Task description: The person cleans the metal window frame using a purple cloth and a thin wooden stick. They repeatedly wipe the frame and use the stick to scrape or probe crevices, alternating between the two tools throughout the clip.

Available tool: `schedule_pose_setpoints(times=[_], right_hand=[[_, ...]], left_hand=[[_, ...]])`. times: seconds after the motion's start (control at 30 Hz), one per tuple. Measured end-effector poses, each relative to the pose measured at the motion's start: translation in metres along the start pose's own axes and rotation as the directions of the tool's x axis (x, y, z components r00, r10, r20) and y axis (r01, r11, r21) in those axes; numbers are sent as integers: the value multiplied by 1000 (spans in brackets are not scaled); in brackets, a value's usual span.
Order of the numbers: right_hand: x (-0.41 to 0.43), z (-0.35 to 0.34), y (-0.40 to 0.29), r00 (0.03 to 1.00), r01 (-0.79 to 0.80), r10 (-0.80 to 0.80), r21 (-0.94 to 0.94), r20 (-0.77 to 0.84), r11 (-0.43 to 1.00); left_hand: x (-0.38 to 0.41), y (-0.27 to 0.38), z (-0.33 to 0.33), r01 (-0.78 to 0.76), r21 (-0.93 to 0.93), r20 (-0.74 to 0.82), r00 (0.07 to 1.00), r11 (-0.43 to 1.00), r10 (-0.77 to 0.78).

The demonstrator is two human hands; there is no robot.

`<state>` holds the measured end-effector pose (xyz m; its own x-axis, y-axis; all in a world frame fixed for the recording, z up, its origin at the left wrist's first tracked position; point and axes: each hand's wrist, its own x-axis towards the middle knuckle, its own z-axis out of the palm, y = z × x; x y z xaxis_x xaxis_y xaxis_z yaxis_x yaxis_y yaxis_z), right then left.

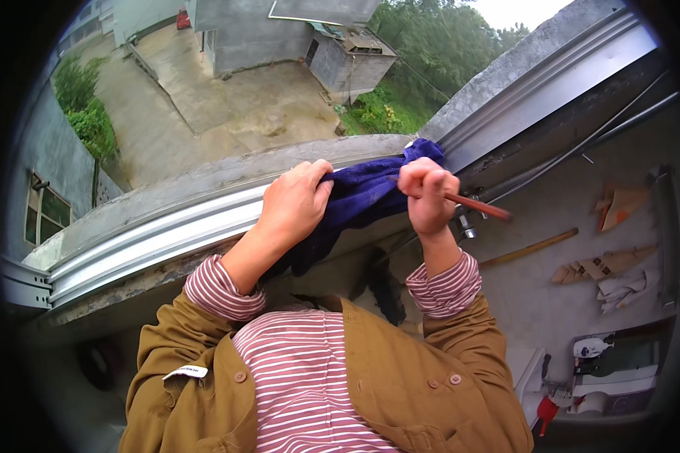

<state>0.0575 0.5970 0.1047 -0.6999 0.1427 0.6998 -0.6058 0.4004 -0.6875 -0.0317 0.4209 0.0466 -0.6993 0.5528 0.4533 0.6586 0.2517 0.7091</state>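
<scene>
A dark blue cloth (368, 187) lies bunched along the metal window track (164, 232), and its lower part hangs over the inner side. My left hand (297, 195) grips the cloth's left end between thumb and fingers, above the track. Around a thin reddish-brown stick (481, 207), my right hand (429, 195) is closed in front of the cloth's right part. The stick's thicker end points out to the right, and a dark thin tip shows left of the fingers. Whether that tip touches the cloth cannot be told. Cloth also fills the corner by the side frame (544, 96).
Beyond the concrete sill (215, 172) is a drop to a paved yard (249, 113). A metal tap (466, 223) sits below right of my right hand. Indoors are a wooden stick (532, 247), cardboard pieces (606, 266) and a box of items (617, 368).
</scene>
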Motion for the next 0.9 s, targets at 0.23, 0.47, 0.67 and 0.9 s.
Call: schedule_pose_setpoints(times=[0.23,0.47,0.67,0.9], right_hand=[[3,18,0,972,-123,175,-296,156,947],[12,22,33,948,-66,248,-644,197,762],[6,-21,68,966,-80,238,-763,99,642],[22,-53,107,928,-141,370,-873,47,467]], left_hand=[[-3,5,-8,-1,-53,19,1000,999,2],[-4,8,-4,-148,13,-5,989,989,148],[-9,15,2,-367,241,209,924,899,321],[-5,17,45,-495,410,143,864,766,482]])
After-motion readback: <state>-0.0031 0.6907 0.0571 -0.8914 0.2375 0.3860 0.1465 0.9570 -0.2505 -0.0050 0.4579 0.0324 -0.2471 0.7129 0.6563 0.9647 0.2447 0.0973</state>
